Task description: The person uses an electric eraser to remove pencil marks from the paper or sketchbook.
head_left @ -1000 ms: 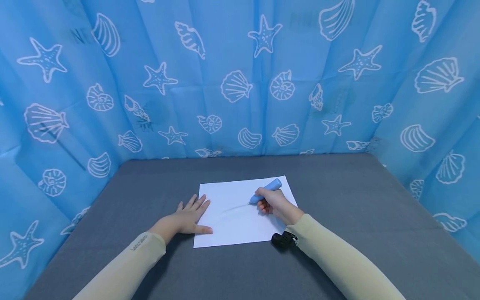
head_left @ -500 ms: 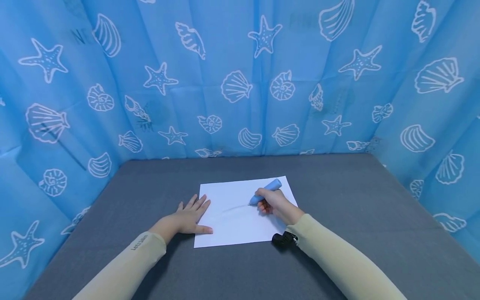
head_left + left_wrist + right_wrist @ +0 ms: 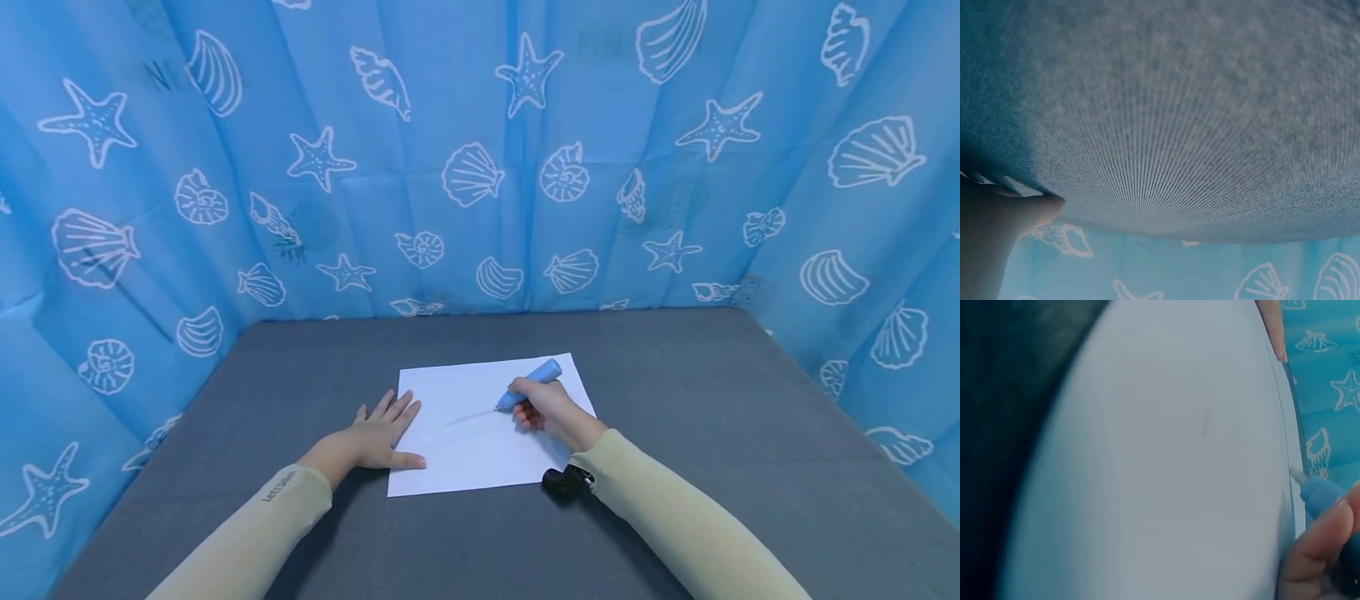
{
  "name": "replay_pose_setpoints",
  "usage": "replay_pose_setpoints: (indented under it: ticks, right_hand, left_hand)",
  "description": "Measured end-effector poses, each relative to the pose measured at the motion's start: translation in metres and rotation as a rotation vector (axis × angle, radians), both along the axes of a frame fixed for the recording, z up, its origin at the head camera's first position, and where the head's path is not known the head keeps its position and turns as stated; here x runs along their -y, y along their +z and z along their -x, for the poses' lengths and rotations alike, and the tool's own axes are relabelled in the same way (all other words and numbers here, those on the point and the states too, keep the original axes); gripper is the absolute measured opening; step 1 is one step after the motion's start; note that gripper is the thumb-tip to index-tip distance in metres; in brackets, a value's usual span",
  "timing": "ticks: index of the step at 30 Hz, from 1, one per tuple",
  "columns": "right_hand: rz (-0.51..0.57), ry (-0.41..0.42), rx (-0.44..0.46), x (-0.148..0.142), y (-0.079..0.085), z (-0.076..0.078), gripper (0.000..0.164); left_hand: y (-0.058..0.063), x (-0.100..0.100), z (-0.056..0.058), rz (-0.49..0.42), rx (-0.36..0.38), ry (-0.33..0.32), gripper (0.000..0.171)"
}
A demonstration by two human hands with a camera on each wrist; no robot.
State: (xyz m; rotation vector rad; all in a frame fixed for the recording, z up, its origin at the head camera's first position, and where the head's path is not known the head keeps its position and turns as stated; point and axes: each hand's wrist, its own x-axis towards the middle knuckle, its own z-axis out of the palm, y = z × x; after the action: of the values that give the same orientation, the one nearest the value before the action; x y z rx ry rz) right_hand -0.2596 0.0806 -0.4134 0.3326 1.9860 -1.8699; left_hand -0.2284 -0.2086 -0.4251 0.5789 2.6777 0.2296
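A white sheet of paper lies on the grey tabletop. My left hand rests flat on its left edge with fingers spread, the thumb and fingertips on the sheet. In my right hand I grip a thick blue pen, its body slanting up and to the right. The slim metallic tip points down at the middle of the sheet. From the tip a faint line runs leftward across the paper. In the left wrist view only part of the left hand shows.
A grey cloth covers the table. A blue curtain with white shells and starfish hangs behind and along both sides. A small black device sits under the right wrist, close to the paper's lower right edge.
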Motion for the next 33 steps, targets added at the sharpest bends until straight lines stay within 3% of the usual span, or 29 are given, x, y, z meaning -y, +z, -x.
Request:
replay_pose_setpoints:
  ticks: [14,18,23,33]
  right_hand:
    - [0.027,0.007,0.016,-0.0009,0.0008,-0.0012,0.020]
    - [0.050,0.036,0.015,-0.0040,0.0015,-0.0007,0.027]
    - [0.050,0.062,0.012,-0.0055,0.0010,0.0005,0.024]
    - [0.018,0.016,0.023,-0.0013,-0.0024,0.0015,0.022]
  left_hand:
    - [0.0037,-0.0010,-0.0031,-0.018,-0.007,0.001,0.104]
    - [0.0042,-0.0014,-0.0034,-0.025,-0.001,0.001,0.105]
    - [0.0040,-0.0009,-0.0032,-0.015,0.004,0.001,0.106]
    - [0.0043,-0.0022,-0.0027,-0.018,-0.005,0.010,0.105]
